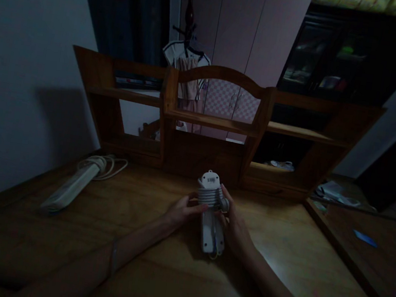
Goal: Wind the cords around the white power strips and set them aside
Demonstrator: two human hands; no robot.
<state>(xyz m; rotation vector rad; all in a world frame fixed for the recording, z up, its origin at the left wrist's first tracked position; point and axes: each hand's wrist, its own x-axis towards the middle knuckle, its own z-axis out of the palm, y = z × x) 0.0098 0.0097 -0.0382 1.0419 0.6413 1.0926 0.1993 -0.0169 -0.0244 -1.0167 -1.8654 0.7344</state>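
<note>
A white power strip (211,219) with its cord coiled tightly round the upper half lies lengthwise on the wooden desk (173,273), in the middle. My left hand (183,211) grips the coiled part from the left, fingers curled on the cord. On the other side, my right hand (234,225) holds the strip with its thumb and fingers closed at the coil. The strip's plug end (209,180) points away from me. The light is dim.
A second white power strip (70,187) with a loose cord lies at the desk's left, near the wall. A wooden shelf unit (216,121) stands along the desk's back. Papers (335,192) and a blue scrap (365,237) lie on the right-hand surface.
</note>
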